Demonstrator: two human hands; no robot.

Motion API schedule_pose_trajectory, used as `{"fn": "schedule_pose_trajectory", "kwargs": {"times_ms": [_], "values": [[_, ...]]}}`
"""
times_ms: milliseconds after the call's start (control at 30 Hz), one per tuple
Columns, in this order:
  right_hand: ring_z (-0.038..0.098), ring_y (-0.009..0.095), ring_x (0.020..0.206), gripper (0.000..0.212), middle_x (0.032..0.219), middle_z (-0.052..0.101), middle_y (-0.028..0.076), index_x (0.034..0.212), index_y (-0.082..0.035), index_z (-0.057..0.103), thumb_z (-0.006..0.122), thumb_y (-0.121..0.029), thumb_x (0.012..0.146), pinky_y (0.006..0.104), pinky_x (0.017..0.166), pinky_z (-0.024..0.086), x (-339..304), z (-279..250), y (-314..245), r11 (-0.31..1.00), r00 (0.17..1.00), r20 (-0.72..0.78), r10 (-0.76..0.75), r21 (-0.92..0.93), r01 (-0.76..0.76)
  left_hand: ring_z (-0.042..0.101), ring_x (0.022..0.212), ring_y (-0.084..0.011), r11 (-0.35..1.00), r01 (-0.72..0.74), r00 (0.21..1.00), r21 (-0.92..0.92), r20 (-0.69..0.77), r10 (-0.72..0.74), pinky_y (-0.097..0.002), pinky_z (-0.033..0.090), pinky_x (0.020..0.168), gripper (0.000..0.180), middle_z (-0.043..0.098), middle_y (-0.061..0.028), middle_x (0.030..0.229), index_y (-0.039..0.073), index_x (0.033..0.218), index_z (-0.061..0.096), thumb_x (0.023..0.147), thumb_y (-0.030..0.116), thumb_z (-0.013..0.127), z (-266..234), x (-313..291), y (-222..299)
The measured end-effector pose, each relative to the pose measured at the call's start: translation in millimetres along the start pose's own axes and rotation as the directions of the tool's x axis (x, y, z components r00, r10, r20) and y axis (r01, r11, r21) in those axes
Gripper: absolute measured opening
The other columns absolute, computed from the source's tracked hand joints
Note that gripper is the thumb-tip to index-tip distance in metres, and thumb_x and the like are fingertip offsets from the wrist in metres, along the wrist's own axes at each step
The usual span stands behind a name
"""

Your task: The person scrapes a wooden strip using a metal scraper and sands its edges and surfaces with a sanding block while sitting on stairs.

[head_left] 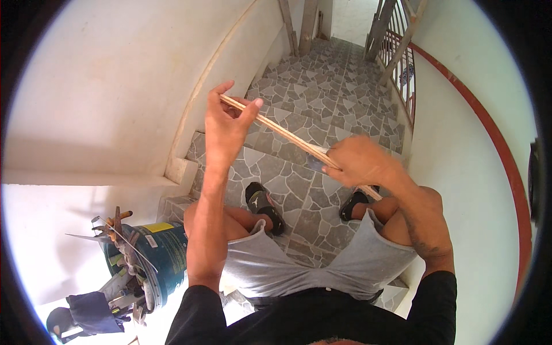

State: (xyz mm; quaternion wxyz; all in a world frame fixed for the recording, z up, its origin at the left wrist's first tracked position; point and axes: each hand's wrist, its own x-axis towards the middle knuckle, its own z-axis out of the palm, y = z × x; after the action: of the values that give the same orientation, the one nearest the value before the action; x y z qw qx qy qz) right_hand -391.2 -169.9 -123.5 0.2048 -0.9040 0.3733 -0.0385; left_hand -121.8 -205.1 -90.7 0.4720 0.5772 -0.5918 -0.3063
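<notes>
A long, thin wooden strip [292, 137] slants across in front of me, its upper end at the left and its lower end near my right knee. My left hand [227, 126] holds it near the upper end, with the thumb along one side and the fingers behind. Farther down, my right hand [365, 161] is closed around the strip, slightly blurred. A small pale, flat piece [318, 148] shows beside the right fingers, with a bluish-grey patch below it. I cannot make out what that piece is, and the right palm is hidden.
I sit on stairs with grey stone-pattern tiles [299, 115]. At my left stands a dark green bucket [169, 253] crammed with hand tools, beside a black cloth [95, 313]. White walls flank both sides; wooden posts [380, 29] and a metal railing [409, 86] rise ahead.
</notes>
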Motion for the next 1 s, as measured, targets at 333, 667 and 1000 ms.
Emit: {"fn": "schedule_pose_trajectory", "kwargs": {"times_ms": [333,667,1000], "values": [[0.065,0.038,0.067,0.029,0.072,0.065,0.017,0.074,-0.002,0.067,0.064,-0.029,0.083,0.0483,0.063,0.052,-1,-3,-2,0.997,0.994,-0.101,0.034,-0.064,-0.041,0.073,0.083,-0.0251,0.937,0.206,0.977,-0.282,0.009,-0.212,-0.0252,0.060,0.066,0.046,0.068,-0.0201,0.107,-0.007,0.132,0.046,0.100,0.022,0.059,-29,10,5],[0.064,0.040,0.066,0.029,0.070,0.064,0.020,0.073,0.000,0.068,0.063,-0.028,0.083,0.0495,0.063,0.050,1,-9,-5,1.000,0.999,-0.038,0.024,0.021,-0.023,0.072,0.081,-0.0191,0.862,0.171,0.974,-0.477,-0.052,-0.222,-0.0242,0.060,0.068,0.039,0.069,-0.0184,0.109,-0.007,0.126,0.056,0.102,0.023,0.055,-40,14,2],[0.062,0.038,0.065,0.036,0.068,0.061,0.017,0.068,0.000,0.062,0.064,-0.032,0.085,0.0489,0.062,0.048,-1,-3,-1,0.999,0.999,-0.017,0.043,0.023,-0.043,0.070,0.078,-0.0165,0.924,0.142,0.982,-0.355,-0.063,-0.176,-0.0258,0.059,0.071,0.023,0.070,-0.0124,0.096,-0.005,0.109,0.067,0.091,0.009,0.071,-32,12,-2]]}}
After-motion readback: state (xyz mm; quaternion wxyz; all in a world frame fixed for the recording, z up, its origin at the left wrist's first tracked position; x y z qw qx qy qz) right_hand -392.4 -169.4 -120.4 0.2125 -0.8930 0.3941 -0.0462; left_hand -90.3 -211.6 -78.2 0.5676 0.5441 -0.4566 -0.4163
